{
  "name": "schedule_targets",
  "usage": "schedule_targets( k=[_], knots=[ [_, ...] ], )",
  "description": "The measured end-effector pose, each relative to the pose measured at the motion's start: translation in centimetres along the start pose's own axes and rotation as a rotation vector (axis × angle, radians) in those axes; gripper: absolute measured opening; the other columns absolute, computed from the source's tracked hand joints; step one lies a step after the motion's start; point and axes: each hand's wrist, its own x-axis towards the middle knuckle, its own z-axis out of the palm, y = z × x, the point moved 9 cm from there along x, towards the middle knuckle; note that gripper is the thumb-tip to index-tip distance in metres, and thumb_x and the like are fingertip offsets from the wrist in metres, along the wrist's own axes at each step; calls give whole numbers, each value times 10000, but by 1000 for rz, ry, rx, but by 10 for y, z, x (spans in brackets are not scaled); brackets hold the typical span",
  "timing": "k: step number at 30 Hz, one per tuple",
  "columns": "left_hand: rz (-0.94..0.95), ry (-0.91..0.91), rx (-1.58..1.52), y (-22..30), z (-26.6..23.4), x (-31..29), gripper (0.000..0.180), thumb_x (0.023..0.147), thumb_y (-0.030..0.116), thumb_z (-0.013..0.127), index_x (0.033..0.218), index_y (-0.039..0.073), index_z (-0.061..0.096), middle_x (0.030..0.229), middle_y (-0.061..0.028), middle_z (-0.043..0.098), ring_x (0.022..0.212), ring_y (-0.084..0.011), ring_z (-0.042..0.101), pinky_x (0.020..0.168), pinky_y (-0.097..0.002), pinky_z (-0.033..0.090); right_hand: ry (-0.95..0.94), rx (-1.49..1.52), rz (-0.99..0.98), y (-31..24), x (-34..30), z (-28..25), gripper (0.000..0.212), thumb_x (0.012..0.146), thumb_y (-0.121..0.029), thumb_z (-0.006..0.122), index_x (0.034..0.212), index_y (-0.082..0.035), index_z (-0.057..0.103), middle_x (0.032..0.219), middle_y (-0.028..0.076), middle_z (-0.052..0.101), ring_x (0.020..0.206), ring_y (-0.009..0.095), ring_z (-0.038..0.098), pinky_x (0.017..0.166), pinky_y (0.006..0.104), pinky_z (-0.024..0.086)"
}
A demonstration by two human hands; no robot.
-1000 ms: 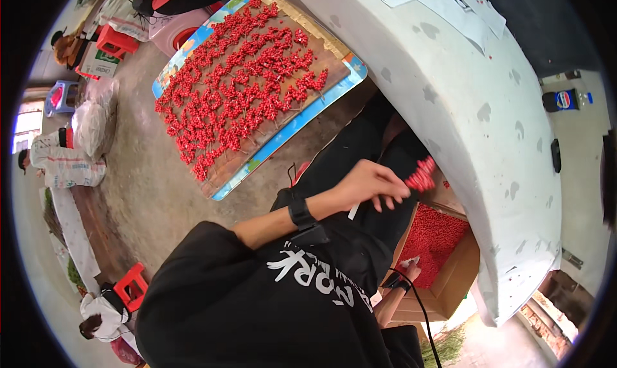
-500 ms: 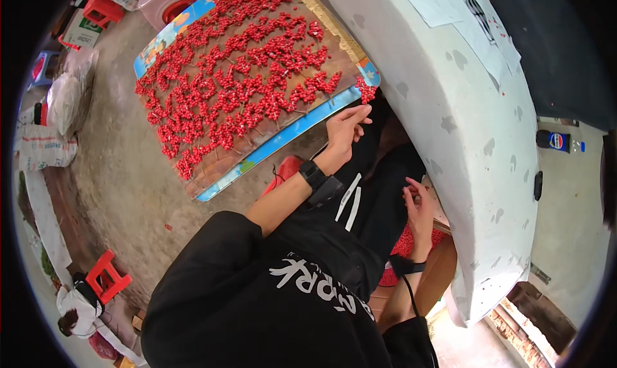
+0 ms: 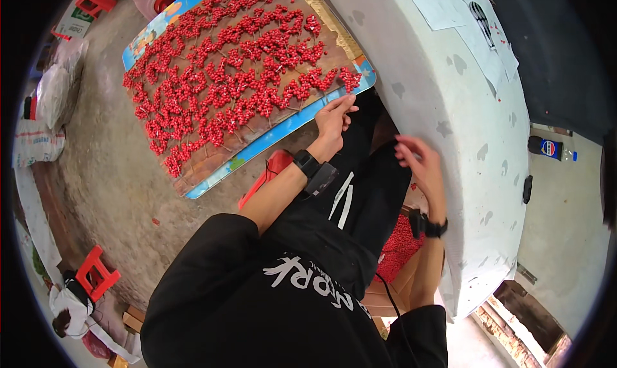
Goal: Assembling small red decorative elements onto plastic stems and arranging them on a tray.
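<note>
Rows of red berry sprigs lie on a brown board with a blue patterned edge. At its near right corner, a single berry sprig sits just beyond the fingertips of my left hand. That hand is closed in a pinch, apparently on the thin stem, which hardly shows. My right hand is raised over my knee beside the white cloth, fingers loosely bent and apart, with nothing visible in them. Below it, a box holds loose red berries.
A white patterned cloth-covered surface curves along the right, with papers on top. A dark bottle lies beyond it. Red stools and pale bags stand on the floor to the left.
My left hand has moved left with the berry sprig, bringing it onto the board's corner. My right hand has risen from beside the berry box to above my knee. The view has shifted slightly.
</note>
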Motion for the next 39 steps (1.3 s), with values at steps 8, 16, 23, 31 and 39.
schedule_targets(
  k=[8, 16, 23, 31, 39],
  knots=[
    [18, 75, -104, 1, 0, 3, 288, 813, 231, 746, 1033, 61, 669, 748, -25, 663, 469, -31, 420, 410, -183, 281, 42, -139, -247, -18, 93, 70, 252, 901, -167, 620, 1079, 9, 639, 861, 62, 687, 765, 135, 647, 648, 263, 529],
    [-80, -91, -182, -12, 3, 3, 256, 921, 239, 616, 1115, 73, 626, 829, 22, 625, 539, -34, 406, 461, -176, 301, 52, 119, -50, -9, 112, 82, 304, 842, -203, 691, 1005, 52, 662, 838, 108, 700, 738, 139, 662, 620, 266, 535],
    [-5, -166, -275, -8, 0, 2, 271, 972, 228, 525, 1175, 63, 595, 931, 2, 625, 618, -67, 490, 494, -193, 368, 64, -22, -95, -5, 122, 85, 355, 784, -244, 755, 941, 61, 663, 784, 102, 690, 705, 131, 658, 615, 265, 529],
    [-50, -182, -338, -6, 15, -2, 293, 964, 204, 540, 1205, 40, 570, 920, 9, 615, 680, -68, 516, 544, -195, 401, 240, 237, 98, 18, 119, 73, 304, 804, -230, 741, 876, 45, 635, 834, 112, 669, 724, 161, 654, 664, 279, 549],
    [-53, -252, -371, -5, 16, 2, 312, 953, 183, 558, 1229, 38, 553, 964, 7, 619, 699, -70, 511, 590, -196, 423, -70, 603, 171, 28, 124, 90, 241, 869, -147, 656, 1012, 47, 655, 931, 107, 671, 795, 153, 656, 745, 269, 546]
  ],
)
